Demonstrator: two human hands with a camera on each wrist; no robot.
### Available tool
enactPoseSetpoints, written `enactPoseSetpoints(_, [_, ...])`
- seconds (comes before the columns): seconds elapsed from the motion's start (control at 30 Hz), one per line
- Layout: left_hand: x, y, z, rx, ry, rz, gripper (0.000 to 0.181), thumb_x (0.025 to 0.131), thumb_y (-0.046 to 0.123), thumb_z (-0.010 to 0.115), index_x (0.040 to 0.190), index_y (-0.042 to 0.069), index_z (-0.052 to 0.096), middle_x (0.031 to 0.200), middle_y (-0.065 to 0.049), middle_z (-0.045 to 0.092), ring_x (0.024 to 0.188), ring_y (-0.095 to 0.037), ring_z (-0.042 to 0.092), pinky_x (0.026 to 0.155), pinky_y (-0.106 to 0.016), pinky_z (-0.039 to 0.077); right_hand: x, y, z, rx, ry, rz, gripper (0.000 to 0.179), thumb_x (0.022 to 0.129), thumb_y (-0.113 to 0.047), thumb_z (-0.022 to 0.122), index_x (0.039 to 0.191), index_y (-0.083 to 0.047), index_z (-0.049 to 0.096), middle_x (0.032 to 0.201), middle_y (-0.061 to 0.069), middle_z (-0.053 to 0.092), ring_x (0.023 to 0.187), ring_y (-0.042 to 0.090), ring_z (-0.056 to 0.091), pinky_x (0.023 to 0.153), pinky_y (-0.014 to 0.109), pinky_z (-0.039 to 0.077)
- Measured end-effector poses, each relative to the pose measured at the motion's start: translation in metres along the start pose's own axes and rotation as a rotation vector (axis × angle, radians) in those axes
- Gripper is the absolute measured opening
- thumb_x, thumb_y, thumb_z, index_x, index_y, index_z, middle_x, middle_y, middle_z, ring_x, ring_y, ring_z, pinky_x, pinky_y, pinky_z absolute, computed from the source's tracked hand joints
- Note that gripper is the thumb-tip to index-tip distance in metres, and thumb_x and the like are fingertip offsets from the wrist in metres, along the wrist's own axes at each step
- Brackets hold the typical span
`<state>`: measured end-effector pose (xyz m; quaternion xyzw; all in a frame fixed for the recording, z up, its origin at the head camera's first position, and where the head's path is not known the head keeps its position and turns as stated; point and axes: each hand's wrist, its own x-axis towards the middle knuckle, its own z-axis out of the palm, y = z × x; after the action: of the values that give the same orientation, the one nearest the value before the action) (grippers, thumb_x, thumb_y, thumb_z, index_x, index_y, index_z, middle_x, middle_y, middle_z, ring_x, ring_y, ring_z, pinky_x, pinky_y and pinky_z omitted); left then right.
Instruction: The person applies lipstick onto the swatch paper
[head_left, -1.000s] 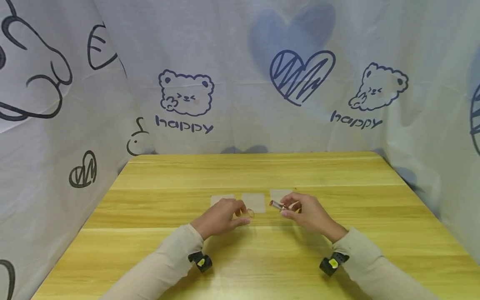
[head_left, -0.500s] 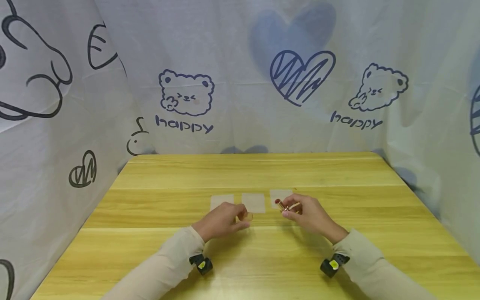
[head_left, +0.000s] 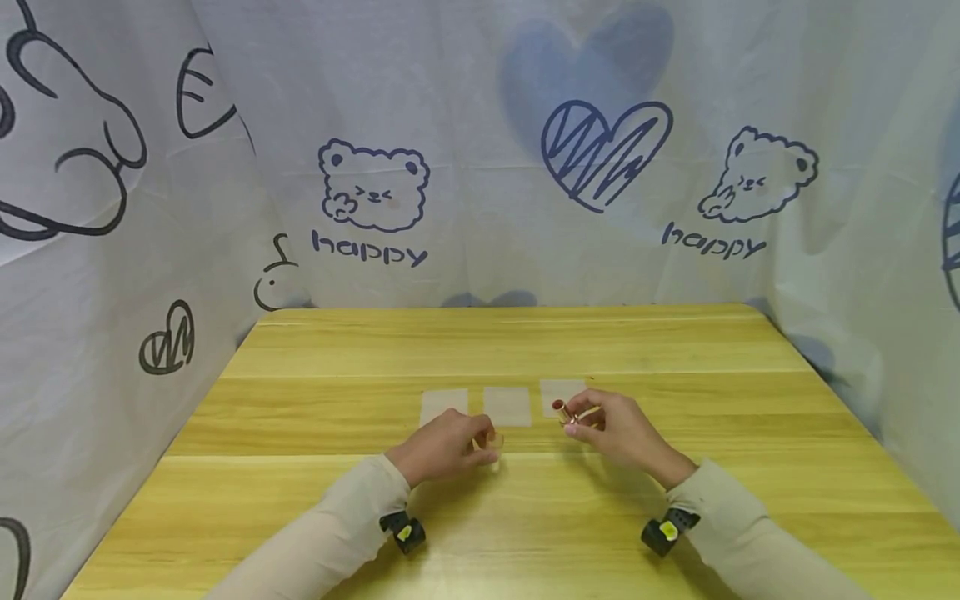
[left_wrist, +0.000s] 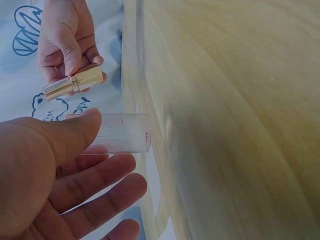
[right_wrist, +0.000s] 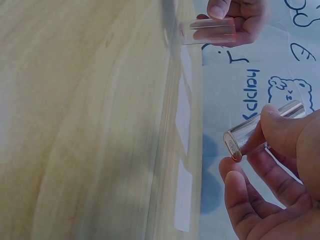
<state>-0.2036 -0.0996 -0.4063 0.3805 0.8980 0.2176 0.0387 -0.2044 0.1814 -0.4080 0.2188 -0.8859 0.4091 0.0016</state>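
1. The surface [head_left: 525, 533] lies beneath everything held; a dropped piece would probably strike it and might roll.
2. The left grip [head_left: 444, 446] and right grip [head_left: 622, 421] are well apart, each clamped on its own piece. Closing the gap too fast could knock the pieces together.
3. Three pale squares [head_left: 507, 407] lie on the surface near the hands. A low finger might drag one, if they are loose; I cannot tell.
4. The lipstick tube [left_wrist: 89, 76] is pinched in the right grip, tilted above the surface. Its smooth metal could twist if the pinch slackens.
5. The clear cap [left_wrist: 125, 133] is pinched by the left thumb and fingers. Squeezing its slick wall unevenly could shoot it loose.
6. The tube's dark red end [head_left: 558, 405] is uncovered; careless contact might smear or chip it.
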Motion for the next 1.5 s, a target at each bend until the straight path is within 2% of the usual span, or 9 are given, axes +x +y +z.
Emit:
enactPoseSetpoints(0.27, [-0.0001,0.0008,0.0010,0.006,-0.026,-0.030,0.019,0.093,0.021,0.067,0.100,0.005,0.064,0.095,-0.008,0.071,0.084,-0.018,0.067,0.074,-0.030,0.054,-0.0009,-0.0002,-0.0001,0.004,-0.003,-0.009,0.017,0.088,-0.007,0.071,0.104,-0.005,0.067,0.101,0.006,0.067,0.088,0.020,0.067,0.072,0.025,0.055])
enactPoseSetpoints(0.53, [-0.0018,0.0029,0.0010,0.025,-0.056,-0.076,0.020,0.092,0.024,0.069,0.100,0.006,0.063,0.095,-0.007,0.071,0.086,-0.017,0.067,0.074,-0.028,0.053,-0.0009,-0.0010,-0.0001,0.012,-0.001,-0.004,0.016,0.088,-0.008,0.072,0.103,-0.004,0.066,0.100,0.006,0.067,0.088,0.021,0.067,0.072,0.026,0.055])
enactPoseSetpoints(0.83, [-0.0007,0.0012,0.0035,0.019,-0.064,-0.089,0.019,0.091,0.023,0.070,0.098,0.007,0.062,0.094,-0.008,0.071,0.085,-0.019,0.067,0.072,-0.029,0.053,-0.0012,0.0009,0.0010,0.005,0.002,-0.023,0.017,0.088,-0.010,0.072,0.103,-0.004,0.067,0.100,0.006,0.067,0.088,0.021,0.067,0.073,0.028,0.055])
enactPoseSetpoints(1.27, [-0.0014,-0.0005,0.0057,0.029,-0.058,-0.074,0.021,0.091,0.023,0.070,0.101,0.006,0.062,0.095,-0.009,0.072,0.085,-0.019,0.068,0.073,-0.029,0.054,-0.0012,0.0008,0.0014,0.000,-0.008,-0.005,0.017,0.089,-0.010,0.072,0.104,-0.006,0.067,0.101,0.004,0.067,0.089,0.019,0.067,0.073,0.026,0.055])
enactPoseSetpoints(1.5, [-0.0007,0.0005,0.0043,0.016,-0.069,-0.088,0.023,0.092,0.023,0.069,0.104,0.004,0.063,0.096,-0.009,0.072,0.088,-0.020,0.068,0.077,-0.031,0.055,0.0001,0.0004,0.0002,-0.004,-0.006,0.005,0.017,0.089,-0.011,0.071,0.106,-0.006,0.067,0.102,0.004,0.067,0.090,0.019,0.066,0.073,0.027,0.055])
